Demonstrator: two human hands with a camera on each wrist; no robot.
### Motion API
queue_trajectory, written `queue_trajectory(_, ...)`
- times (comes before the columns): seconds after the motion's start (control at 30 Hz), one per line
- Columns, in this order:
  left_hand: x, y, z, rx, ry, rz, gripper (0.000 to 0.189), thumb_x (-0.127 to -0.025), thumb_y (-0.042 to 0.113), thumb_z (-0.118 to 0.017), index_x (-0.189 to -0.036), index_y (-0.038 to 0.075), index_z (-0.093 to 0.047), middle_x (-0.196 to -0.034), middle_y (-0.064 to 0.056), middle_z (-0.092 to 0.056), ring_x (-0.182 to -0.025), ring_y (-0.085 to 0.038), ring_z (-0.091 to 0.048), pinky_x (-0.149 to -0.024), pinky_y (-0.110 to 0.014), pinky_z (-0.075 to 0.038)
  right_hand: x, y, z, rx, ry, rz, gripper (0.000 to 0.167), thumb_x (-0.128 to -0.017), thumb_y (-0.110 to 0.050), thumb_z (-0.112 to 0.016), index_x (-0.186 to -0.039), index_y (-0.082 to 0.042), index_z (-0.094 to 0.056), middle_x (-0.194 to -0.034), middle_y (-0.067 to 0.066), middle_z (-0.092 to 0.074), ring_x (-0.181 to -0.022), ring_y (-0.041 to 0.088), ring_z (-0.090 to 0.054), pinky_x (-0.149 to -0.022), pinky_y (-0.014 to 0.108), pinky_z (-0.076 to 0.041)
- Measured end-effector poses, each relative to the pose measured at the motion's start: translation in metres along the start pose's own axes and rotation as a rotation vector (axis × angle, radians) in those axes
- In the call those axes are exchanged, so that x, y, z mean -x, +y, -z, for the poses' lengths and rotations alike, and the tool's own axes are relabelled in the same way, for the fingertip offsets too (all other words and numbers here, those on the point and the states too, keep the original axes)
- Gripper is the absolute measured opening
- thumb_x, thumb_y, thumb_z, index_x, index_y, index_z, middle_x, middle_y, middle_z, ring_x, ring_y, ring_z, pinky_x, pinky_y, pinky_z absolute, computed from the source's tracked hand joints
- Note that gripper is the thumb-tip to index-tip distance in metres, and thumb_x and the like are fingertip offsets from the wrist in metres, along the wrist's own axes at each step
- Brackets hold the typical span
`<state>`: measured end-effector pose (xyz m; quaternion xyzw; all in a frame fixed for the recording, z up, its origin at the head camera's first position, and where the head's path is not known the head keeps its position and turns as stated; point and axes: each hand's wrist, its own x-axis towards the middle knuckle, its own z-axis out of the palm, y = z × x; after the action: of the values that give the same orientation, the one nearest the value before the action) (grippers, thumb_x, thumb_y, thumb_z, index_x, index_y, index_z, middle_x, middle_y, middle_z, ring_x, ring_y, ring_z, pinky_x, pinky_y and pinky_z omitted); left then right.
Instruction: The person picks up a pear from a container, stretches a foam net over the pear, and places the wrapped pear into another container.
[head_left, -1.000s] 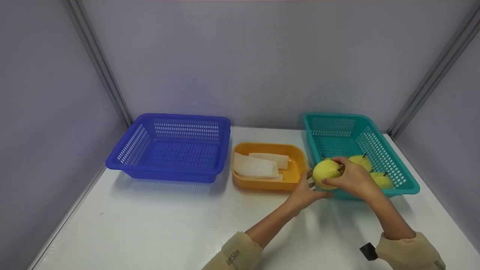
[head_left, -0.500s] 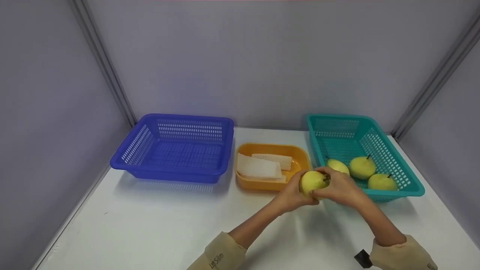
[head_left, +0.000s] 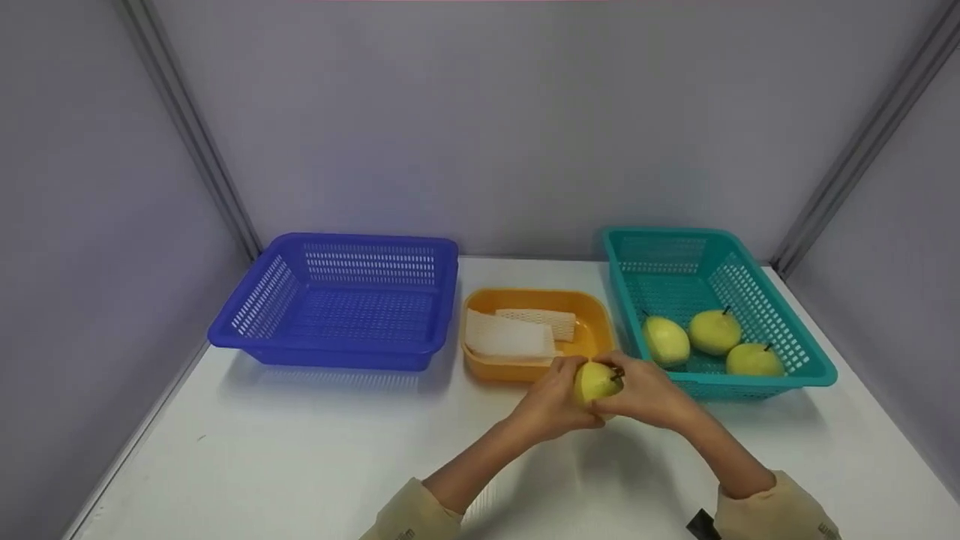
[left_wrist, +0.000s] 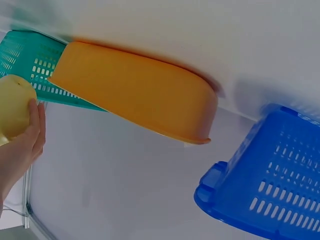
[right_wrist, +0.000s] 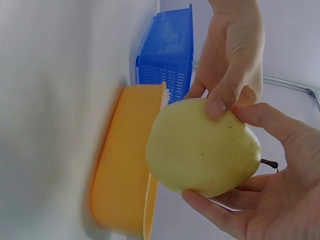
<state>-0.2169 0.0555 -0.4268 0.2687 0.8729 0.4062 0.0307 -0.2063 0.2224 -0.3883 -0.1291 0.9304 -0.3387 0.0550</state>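
A yellow pear (head_left: 595,382) is held up between both hands, just in front of the orange tray. The left hand (head_left: 553,401) grips its left side, thumb and fingers curled round it. On the stem side, the right hand (head_left: 646,394) holds the same pear; the right wrist view shows its fingers around the pear (right_wrist: 202,147) and the dark stem pointing toward that palm. White foam fruit nets (head_left: 510,335) lie flat in the orange tray (head_left: 598,315). Several centimetres right, three more pears (head_left: 715,332) sit in the green basket (head_left: 795,330).
A blue basket (head_left: 330,347) with slotted walls stands at the left, nothing visible inside. White tabletop (head_left: 300,450) extends in front of the containers. Grey panels (head_left: 487,135) enclose the back and sides. A small black block (head_left: 703,523) shows by the right sleeve.
Both hands have drawn the pear left and toward the person, away from the green basket. The left hand, earlier beside the pear with fingers spread, now grips it.
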Motion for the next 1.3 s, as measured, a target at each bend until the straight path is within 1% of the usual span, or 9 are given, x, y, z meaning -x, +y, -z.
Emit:
queue_trajectory(0.13,0.005,-0.004,0.003,-0.061,-0.008,0.007,0.071,-0.069,0.026,-0.081,-0.124,0.007,-0.041,-0.107,-0.001,-0.045,-0.089,-0.012,-0.048,-0.078,-0.023,-0.044,-0.002,-0.002,-0.009,0.003,-0.009,0.001,0.062,-0.070,-0.027,-0.077,-0.120,0.000,-0.053,-0.104,0.008,-0.057,-0.086,0.022,-0.051,-0.070,0.036,-0.048)
queue_trajectory(0.3,0.009,-0.008,0.006,-0.053,-0.020,0.035,0.068,-0.068,0.024,-0.082,-0.121,0.007,-0.043,-0.101,0.001,-0.045,-0.084,-0.012,-0.048,-0.072,-0.022,-0.044,-0.005,-0.002,-0.018,-0.015,-0.021,0.028,0.062,-0.071,-0.030,-0.077,-0.120,-0.001,-0.053,-0.109,0.009,-0.057,-0.089,0.022,-0.052,-0.074,0.038,-0.048)
queue_trajectory(0.5,0.016,-0.016,0.011,-0.027,-0.021,0.048,0.069,-0.065,0.019,-0.082,-0.120,0.007,-0.043,-0.101,0.000,-0.045,-0.082,-0.013,-0.049,-0.068,-0.024,-0.045,-0.007,0.003,-0.027,-0.059,-0.064,0.116,0.063,-0.076,-0.037,-0.074,-0.124,-0.004,-0.051,-0.118,0.009,-0.055,-0.098,0.024,-0.051,-0.080,0.040,-0.047)
queue_trajectory(0.73,0.023,-0.027,0.020,-0.011,0.004,0.014,0.070,-0.064,0.018,-0.084,-0.119,0.006,-0.043,-0.106,-0.002,-0.046,-0.088,-0.015,-0.050,-0.074,-0.027,-0.045,-0.009,0.011,-0.033,-0.178,-0.166,0.181,0.068,-0.077,-0.031,-0.074,-0.133,-0.008,-0.043,-0.124,0.009,-0.049,-0.106,0.028,-0.049,-0.084,0.043,-0.046)
queue_trajectory(0.8,0.024,-0.029,0.022,-0.009,0.000,0.004,0.069,-0.064,0.020,-0.084,-0.119,0.006,-0.043,-0.107,-0.003,-0.046,-0.090,-0.016,-0.051,-0.076,-0.028,-0.045,-0.010,0.013,-0.035,-0.224,-0.189,0.189,0.070,-0.077,-0.028,-0.075,-0.135,-0.009,-0.042,-0.127,0.011,-0.048,-0.109,0.031,-0.048,-0.085,0.043,-0.046)
queue_trajectory(0.97,0.026,-0.033,0.025,0.001,-0.033,0.020,0.071,-0.063,0.020,-0.085,-0.118,0.007,-0.043,-0.108,-0.003,-0.047,-0.093,-0.016,-0.050,-0.080,-0.029,-0.044,-0.012,0.018,-0.042,-0.315,-0.220,0.204,0.069,-0.077,-0.023,-0.075,-0.136,-0.012,-0.041,-0.131,0.011,-0.044,-0.112,0.033,-0.044,-0.084,0.042,-0.046)
queue_trajectory(1.1,0.028,-0.034,0.026,-0.008,-0.057,0.029,0.072,-0.060,0.016,-0.086,-0.117,0.008,-0.043,-0.107,-0.001,-0.047,-0.093,-0.015,-0.050,-0.081,-0.028,-0.043,-0.012,0.020,-0.047,-0.294,-0.226,0.205,0.070,-0.078,-0.025,-0.074,-0.138,-0.017,-0.039,-0.133,0.007,-0.043,-0.113,0.030,-0.045,-0.083,0.036,-0.047)
queue_trajectory(1.2,0.030,-0.037,0.026,-0.024,-0.069,0.020,0.071,-0.059,0.014,-0.086,-0.116,0.009,-0.043,-0.106,0.000,-0.047,-0.093,-0.015,-0.051,-0.080,-0.027,-0.044,-0.010,0.020,-0.051,-0.268,-0.225,0.205,0.071,-0.078,-0.027,-0.074,-0.138,-0.017,-0.037,-0.134,0.006,-0.042,-0.113,0.029,-0.046,-0.083,0.035,-0.048)
queue_trajectory(1.3,0.033,-0.040,0.027,-0.038,-0.083,0.023,0.070,-0.059,0.012,-0.086,-0.115,0.009,-0.043,-0.104,0.000,-0.047,-0.090,-0.016,-0.052,-0.077,-0.026,-0.044,-0.008,0.020,-0.057,-0.269,-0.218,0.222,0.070,-0.079,-0.023,-0.074,-0.138,-0.013,-0.038,-0.133,0.008,-0.043,-0.112,0.030,-0.047,-0.083,0.038,-0.048)
